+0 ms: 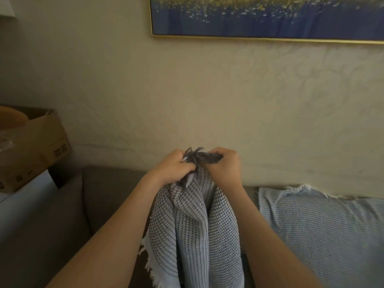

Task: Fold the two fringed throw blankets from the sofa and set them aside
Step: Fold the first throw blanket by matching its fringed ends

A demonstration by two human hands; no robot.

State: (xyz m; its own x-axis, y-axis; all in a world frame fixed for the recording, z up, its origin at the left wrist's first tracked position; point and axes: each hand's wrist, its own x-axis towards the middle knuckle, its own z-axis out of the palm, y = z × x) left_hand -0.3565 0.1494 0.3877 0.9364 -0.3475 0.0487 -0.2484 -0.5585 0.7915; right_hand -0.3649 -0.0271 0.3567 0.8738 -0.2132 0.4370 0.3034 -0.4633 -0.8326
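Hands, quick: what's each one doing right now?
Left hand: closed, gripping the fringed top edge of the grey blanket.
Right hand: closed, gripping the same fringed edge, close beside the left.

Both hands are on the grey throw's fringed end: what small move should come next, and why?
Probably draw the hands apart along the fringed edge. The left hand and right hand grip the grey blanket close together, so it hangs bunched in folds, too crumpled to fold neatly. The light blue blanket lies on the sofa.
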